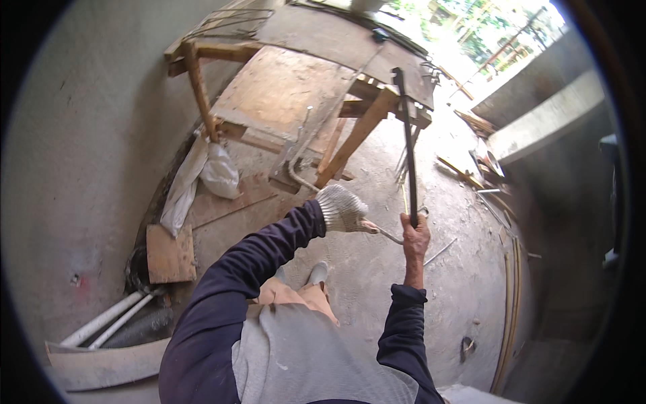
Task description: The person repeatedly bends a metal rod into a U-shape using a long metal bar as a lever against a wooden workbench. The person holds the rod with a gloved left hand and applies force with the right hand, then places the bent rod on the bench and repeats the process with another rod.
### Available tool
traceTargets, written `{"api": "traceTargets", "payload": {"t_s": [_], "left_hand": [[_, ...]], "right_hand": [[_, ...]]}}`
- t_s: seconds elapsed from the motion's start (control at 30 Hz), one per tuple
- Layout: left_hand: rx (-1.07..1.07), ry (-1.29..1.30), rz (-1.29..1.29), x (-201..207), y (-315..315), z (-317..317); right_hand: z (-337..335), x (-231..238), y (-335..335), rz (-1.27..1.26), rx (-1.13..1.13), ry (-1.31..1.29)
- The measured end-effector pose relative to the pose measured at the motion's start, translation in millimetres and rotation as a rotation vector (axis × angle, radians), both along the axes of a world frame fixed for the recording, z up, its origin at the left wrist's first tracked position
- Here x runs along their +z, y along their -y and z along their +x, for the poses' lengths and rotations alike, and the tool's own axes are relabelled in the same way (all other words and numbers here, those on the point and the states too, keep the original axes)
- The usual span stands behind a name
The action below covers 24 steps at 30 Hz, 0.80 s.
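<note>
My left hand (342, 209), in a knitted whitish glove, is closed around a bent steel rod (304, 180). The rod curves up to a metal plate (282, 168) at the near edge of the wooden bench (286, 87). Its other end comes out past the glove and reaches my right hand. Bare and closed, my right hand (416, 236) grips the lower end of a long black metal bar (409, 145), which stands away from me with a short hooked far tip. Whether the rod's end touches the bar is hidden by the right fingers.
White sacks (219, 172) hang beside the bench's left leg. A wooden board (171, 254) and white pipes (111, 320) lie along the left wall. Long thin strips (509, 310) and scattered scrap (481, 161) lie on the floor at right. Bent rods (232, 20) rest on the bench's far left.
</note>
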<state>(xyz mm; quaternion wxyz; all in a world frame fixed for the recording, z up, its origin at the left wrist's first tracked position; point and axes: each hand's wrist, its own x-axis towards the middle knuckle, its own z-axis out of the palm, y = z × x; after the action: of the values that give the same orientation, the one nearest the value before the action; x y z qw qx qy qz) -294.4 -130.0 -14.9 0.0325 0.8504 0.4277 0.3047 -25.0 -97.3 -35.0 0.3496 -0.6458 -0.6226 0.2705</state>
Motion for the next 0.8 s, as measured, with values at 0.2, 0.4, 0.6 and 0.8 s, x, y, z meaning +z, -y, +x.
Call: {"api": "traceTargets", "payload": {"t_s": [0.2,0.4,0.6,0.8], "left_hand": [[0.051,-0.106,-0.007,5.0,0.8,6.6],[0.115,0.056,0.353,-2.6,7.2,12.4],[0.321,0.507,-0.780,-24.4,66.5,70.6],[0.002,1.951,-1.493,-18.1,44.8,120.7]], "right_hand": [[-9.5,14.5,9.4,-0.123,-0.075,0.152],[-12.4,23.7,14.5,-0.160,-0.090,0.148],[-11.2,21.7,14.3,-0.122,-0.096,0.112],[2.1,26.4,12.2,-0.229,0.057,-0.019]]}}
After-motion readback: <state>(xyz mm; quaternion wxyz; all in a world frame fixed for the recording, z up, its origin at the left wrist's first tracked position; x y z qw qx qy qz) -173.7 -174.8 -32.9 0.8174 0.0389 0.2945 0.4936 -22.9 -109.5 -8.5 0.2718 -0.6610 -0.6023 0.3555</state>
